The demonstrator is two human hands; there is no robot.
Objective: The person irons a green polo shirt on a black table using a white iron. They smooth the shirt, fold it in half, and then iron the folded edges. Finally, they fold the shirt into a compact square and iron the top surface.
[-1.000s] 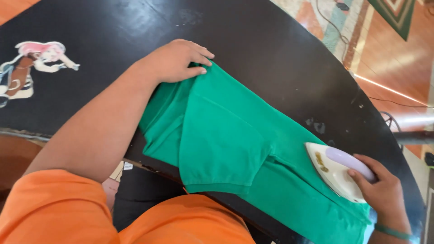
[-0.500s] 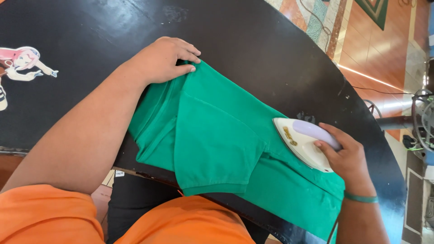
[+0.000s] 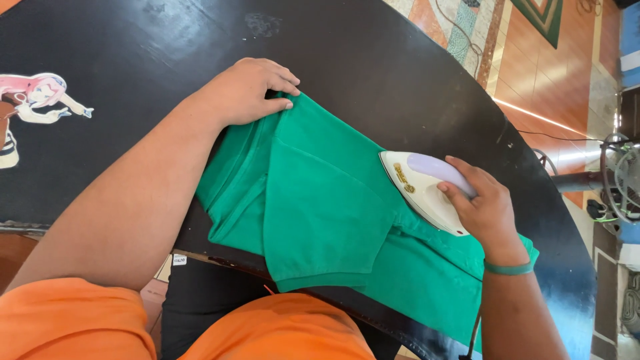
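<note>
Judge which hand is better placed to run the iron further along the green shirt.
Right, most likely. The right hand grips the handle of the white iron, which sits on the green shirt. The left hand pins the shirt's far edge to the black table.

Left hand (image 3: 250, 90) palm down, fingers curled, thumb tucked, forearm stretched diagonally forward. Right hand (image 3: 483, 207) clenched in grip, wrist bent, forearm rising from lower right.
</note>
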